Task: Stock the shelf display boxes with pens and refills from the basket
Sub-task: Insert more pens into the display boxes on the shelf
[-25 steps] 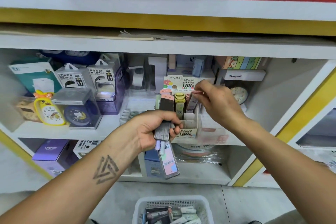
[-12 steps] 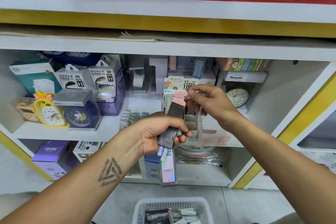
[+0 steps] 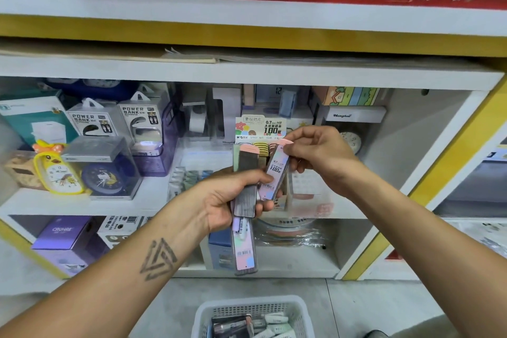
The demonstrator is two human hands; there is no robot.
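The left hand (image 3: pixel 227 200) grips a bundle of refill packs (image 3: pixel 245 189), the right hand (image 3: pixel 315 151) pinches one pack's (image 3: pixel 275 173) top, and both hide the display box (image 3: pixel 282 200).

Single head view, facing forward-down, close to shelf (image 3: pixel 247 71), basket (image 3: pixel 252 307) below.

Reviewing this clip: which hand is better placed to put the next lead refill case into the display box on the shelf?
Right. The right hand already pinches the pink-capped refill case by its top, just in front of the open cardboard display box. The left hand is occupied gripping the remaining stack of slim refill cases.
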